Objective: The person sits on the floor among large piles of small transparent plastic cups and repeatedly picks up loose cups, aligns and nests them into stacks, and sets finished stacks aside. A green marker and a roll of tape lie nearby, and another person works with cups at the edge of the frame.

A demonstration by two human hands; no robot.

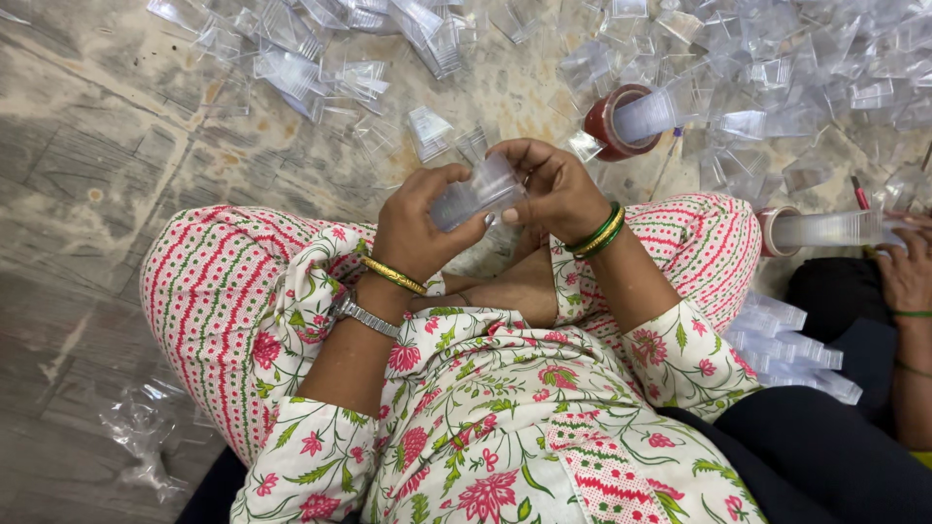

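Seated cross-legged on a worn floor (pixel 87 243), a person grips a small clear plastic box (pixel 478 192) w/ both hands above the lap. Left hand (pixel 417 228) is clamped round the box's near end, thumb on top; right hand (pixel 555 189) pinches its far end, fingers curled over the upper edge. Box sits mid-frame, clear of the floor.

Open room lies to the left & lower left: bare floor, save a crumpled clear wrapper (pixel 141 437). Ahead & to the right the floor is crowded w/ loose clear boxes (pixel 777 68), spilling past the top edge. A red tape roll (pixel 612 121) w/ a box stuck through it lies just beyond the right hand; a stack of flat clear pieces (pixel 791 344) rests by the right knee.

At right edge, another person's hand (pixel 908 272) touches a long clear box (pixel 835 230) set through a second tape roll (pixel 774 231); that arm is cut off. Box details are hard to make out, being see-through.
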